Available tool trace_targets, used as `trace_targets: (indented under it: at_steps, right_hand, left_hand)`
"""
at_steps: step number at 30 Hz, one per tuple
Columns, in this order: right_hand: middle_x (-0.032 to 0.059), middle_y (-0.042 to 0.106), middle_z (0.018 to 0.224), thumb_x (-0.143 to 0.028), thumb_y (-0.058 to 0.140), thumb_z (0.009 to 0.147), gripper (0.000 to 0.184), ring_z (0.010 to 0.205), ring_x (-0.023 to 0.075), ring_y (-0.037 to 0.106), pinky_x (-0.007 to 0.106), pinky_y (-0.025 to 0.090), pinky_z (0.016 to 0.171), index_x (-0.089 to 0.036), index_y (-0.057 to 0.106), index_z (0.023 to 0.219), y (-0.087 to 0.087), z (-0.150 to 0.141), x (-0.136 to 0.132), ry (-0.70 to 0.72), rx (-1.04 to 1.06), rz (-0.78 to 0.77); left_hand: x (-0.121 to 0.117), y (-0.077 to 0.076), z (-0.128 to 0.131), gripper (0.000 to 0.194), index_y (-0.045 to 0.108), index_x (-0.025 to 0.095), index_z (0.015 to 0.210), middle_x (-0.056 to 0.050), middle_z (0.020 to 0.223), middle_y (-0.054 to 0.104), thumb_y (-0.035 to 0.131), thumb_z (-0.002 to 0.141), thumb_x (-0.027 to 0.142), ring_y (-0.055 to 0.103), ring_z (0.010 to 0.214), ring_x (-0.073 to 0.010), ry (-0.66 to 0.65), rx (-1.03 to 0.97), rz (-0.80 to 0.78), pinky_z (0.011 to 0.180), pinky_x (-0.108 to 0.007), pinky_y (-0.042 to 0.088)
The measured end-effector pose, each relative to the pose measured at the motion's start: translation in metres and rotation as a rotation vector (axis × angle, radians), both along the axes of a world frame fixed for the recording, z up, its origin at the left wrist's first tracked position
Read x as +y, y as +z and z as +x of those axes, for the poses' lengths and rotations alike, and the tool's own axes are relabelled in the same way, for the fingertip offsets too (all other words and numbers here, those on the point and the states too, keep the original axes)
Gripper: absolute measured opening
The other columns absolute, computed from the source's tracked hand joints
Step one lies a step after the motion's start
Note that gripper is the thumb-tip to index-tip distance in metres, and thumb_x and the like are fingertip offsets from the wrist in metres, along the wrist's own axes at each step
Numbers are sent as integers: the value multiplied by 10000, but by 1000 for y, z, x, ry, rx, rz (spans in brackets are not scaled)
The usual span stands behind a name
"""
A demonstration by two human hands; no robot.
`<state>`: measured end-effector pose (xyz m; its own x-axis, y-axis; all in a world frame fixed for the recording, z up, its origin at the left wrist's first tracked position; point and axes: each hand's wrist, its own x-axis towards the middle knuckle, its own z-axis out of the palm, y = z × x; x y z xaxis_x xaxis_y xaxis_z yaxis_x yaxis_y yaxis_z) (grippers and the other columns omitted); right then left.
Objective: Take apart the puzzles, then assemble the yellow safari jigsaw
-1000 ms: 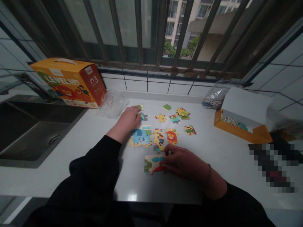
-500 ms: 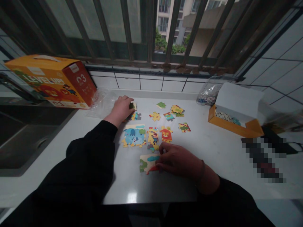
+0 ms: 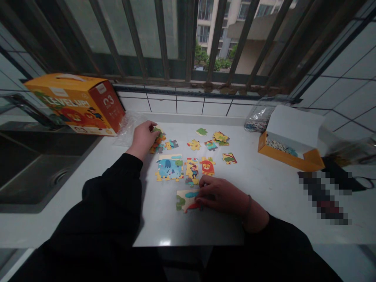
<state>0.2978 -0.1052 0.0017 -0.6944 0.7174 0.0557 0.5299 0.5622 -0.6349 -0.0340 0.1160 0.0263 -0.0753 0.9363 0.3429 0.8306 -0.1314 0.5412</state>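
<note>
If the right hand (image 3: pixel 220 197) drags, the puzzle section (image 3: pixel 183 201) beside its fingertips could split. Whether it or the left hand (image 3: pixel 143 139) grips, I can't tell.

My right grip (image 3: pixel 217 196) is on a flat cream puzzle part (image 3: pixel 182 201) with green, blue and red on it. Just past it lie a red lion part (image 3: pixel 208 167) and a tall yellow part (image 3: pixel 192 171) with a little person. The blue elephant part (image 3: pixel 169 168) is flat between my grips. Green and orange bits (image 3: pixel 159 137) are at my left grip (image 3: pixel 147 136).
</note>
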Motion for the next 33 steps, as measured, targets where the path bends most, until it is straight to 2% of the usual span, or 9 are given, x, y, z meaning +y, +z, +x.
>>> trace_targets:
  at_steps: [5, 7, 10, 12, 14, 17, 23, 28, 33]
  right_hand:
    - [56, 675, 1111, -376, 757, 1077, 211, 910, 158, 651, 312, 501, 837, -205, 838, 985, -1, -1, 0, -17, 21, -3]
    - [54, 677, 1098, -365, 757, 1076, 192, 921, 163, 654, 315, 508, 844, -209, 842, 1003, -2, -1, 0, -21, 30, 2]
    - [48, 679, 1072, -360, 742, 1085, 192, 914, 163, 653, 315, 511, 841, -218, 847, 1013, -4, 0, 1, -11, 43, 8]
    - [47, 681, 1066, -355, 727, 1093, 204, 893, 159, 648, 313, 511, 824, -221, 850, 999, -5, 1, 0, 4, 45, 11]
    - [51, 690, 1059, -359, 726, 1092, 193, 890, 165, 653, 317, 520, 814, -227, 852, 1028, -5, 0, 0, 3, 67, 35]
    - [86, 741, 1149, -430, 789, 1055, 242, 1023, 220, 699, 374, 561, 900, -236, 825, 1195, -6, -8, -3, -12, 149, 123]
    - [159, 716, 1493, -514, 986, 856, 709, 1365, 361, 666, 549, 515, 1164, -240, 686, 1437, -14, -35, -15, -14, 48, 214]
    - [129, 758, 1375, -362, 967, 881, 589, 1275, 326, 696, 506, 529, 1127, -224, 685, 1379, -10, -41, -20, -59, 3, 159]
    - [114, 754, 1316, -278, 943, 862, 526, 1218, 312, 682, 482, 530, 1083, -224, 700, 1325, -6, -39, -20, -57, 11, 178]
  left_hand:
    - [-31, 12, -13, 156, 733, 199, 951, -37, 868, 736, 816, 866, 299, 700, 837, -224, 51, -215, -4, 780, -343, 522]
    - [-55, 17, -19, 269, 713, 197, 1012, -20, 867, 734, 848, 840, 354, 697, 786, -194, 17, -409, -34, 741, -313, 529]
    - [-107, 16, -25, 543, 658, 218, 1178, 38, 773, 686, 925, 763, 445, 673, 672, -174, -148, -638, -204, 663, -292, 522]
    - [-145, 9, -24, 624, 655, 235, 1224, 69, 693, 632, 952, 748, 508, 651, 620, -178, -273, -630, -368, 620, -288, 501]
    - [-181, -1, -18, 560, 685, 241, 1209, 39, 747, 678, 917, 798, 542, 641, 626, -179, -387, -579, -546, 597, -290, 479]
    - [-218, -14, -7, 394, 757, 226, 1145, 6, 817, 696, 826, 900, 526, 598, 676, -169, -452, -427, -570, 610, -282, 422]
    - [-230, -18, -2, 273, 833, 224, 1150, -30, 934, 709, 767, 966, 415, 605, 767, -180, -496, -216, -435, 701, -303, 460]
    - [-227, -22, -8, 268, 849, 249, 1200, -45, 1055, 684, 781, 989, 400, 632, 818, -179, -572, -176, -390, 776, -328, 522]
    - [-229, -29, -11, 267, 842, 293, 1242, -46, 1130, 703, 828, 991, 383, 683, 1008, -221, -719, -166, -375, 876, -348, 554]
